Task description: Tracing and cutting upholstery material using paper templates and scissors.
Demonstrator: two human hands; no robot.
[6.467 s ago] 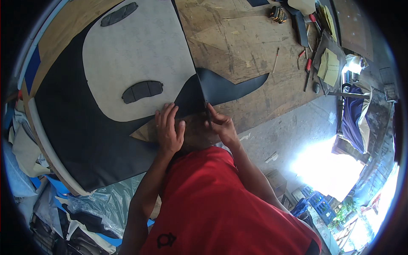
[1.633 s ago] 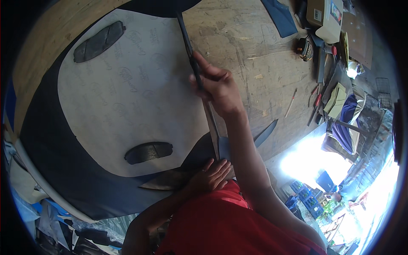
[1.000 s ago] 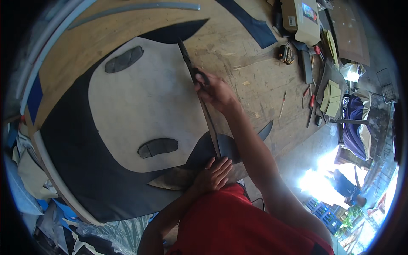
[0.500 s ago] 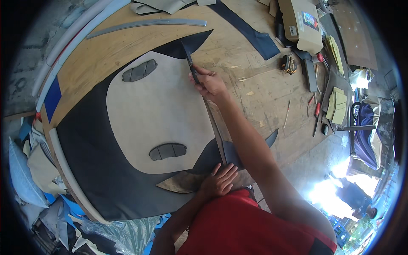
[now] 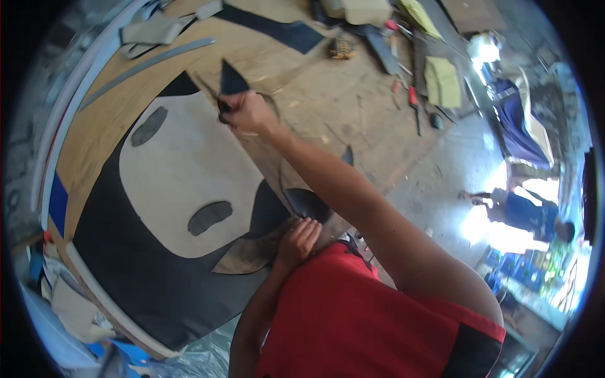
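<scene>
Black sheet (image 5: 183, 296): in the head view, spread over the left part of the wooden worktable (image 5: 302, 79), down to the near edge.
White pattern (image 5: 189, 164): flat on the black sheet.
Dark blocks (image 5: 149, 126): two, curved, resting on the white pattern, one toward each end.
Right hand (image 5: 249, 112): reaching over the worktable, somewhat blurred, fingers clenched around scissors.
Scissors (image 5: 222, 110): beside the pattern's far right corner, blades toward the far edge.
Pointed piece (image 5: 234, 80): dark, just beyond the right hand.
Left hand (image 5: 299, 242): at the near edge, fingertips bent down onto a dark flap (image 5: 307, 205); whether they pinch it cannot be told.
Grey strip (image 5: 151, 66): near the far left edge.
Tape measure (image 5: 341, 48): toward the far right corner.
Screwdriver (image 5: 414, 101): red-handled, near the right edge, beside yellow cards (image 5: 443, 82).
</scene>
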